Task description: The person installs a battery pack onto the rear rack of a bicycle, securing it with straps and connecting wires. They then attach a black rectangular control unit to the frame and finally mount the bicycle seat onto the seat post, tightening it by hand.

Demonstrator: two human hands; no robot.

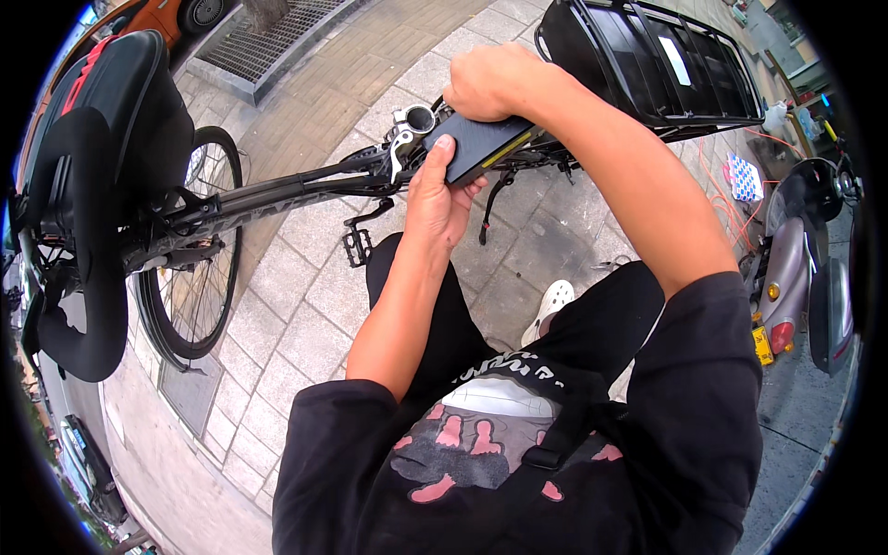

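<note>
Head cam: L hand (441,199) clamps a yellow-edged blk box (486,146), thumb on top; R hand (492,81) curls at the box's far edge, fingertips hidden, can't tell if it's gripping. Box is just beside the silver clamp (401,151) on the bike frame (296,188), w/ a big blk case (615,69) upper R.

OK so it's a chunky black box (486,145), flat broad faces, crisp edges, thin yellow stripe down the near side. Sits kinda slanted at the middle of the upright black bike (296,188), just beside its silver seat clamp (419,118). Can't tell if it's fully slotted in.
</note>
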